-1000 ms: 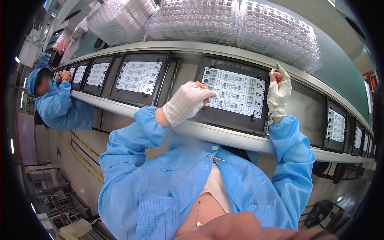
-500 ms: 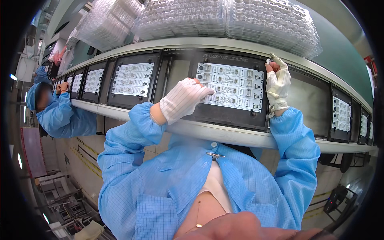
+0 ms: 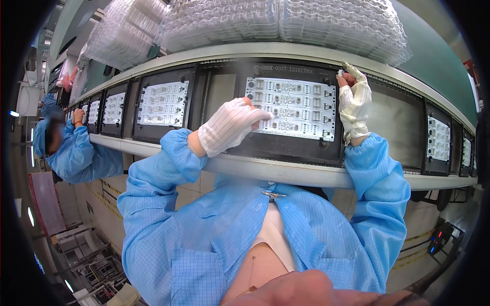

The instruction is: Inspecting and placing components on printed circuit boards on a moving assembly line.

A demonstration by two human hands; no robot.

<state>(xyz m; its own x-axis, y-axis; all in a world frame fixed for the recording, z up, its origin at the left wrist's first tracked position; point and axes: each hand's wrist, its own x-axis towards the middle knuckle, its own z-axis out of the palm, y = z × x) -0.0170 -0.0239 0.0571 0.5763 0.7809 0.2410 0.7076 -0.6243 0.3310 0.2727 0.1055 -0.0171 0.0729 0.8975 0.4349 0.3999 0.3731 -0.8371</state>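
I stand at a long assembly line whose surface (image 3: 286, 173) curves away to both sides, with stacks of clear blister trays (image 3: 286, 23) on the shelf above and a row of dark carriers riding along it. To my left a co-worker (image 3: 71, 153) in the same blue smock works at another carrier.

In the head view, the carrier (image 3: 286, 148) in front of me holds a white board (image 3: 293, 107) lying flat, its grid of small components looking mostly filled; I judge the loading of this board well along, though I cannot tell which slots are empty. The next board (image 3: 163, 102) to the left sits in its own carrier, and the carrier to the right shows a bare grey panel (image 3: 403, 122).

My left hand (image 3: 232, 125), gloved in white, lies curled over the board's left edge, fingers (image 3: 258, 116) bent down and touching the components, close together; I cannot tell whether they pinch anything. My right hand (image 3: 353, 104) stands upright at the board's upper right corner, its fingers (image 3: 348, 76) pinched narrow on a small pale part (image 3: 339, 73).
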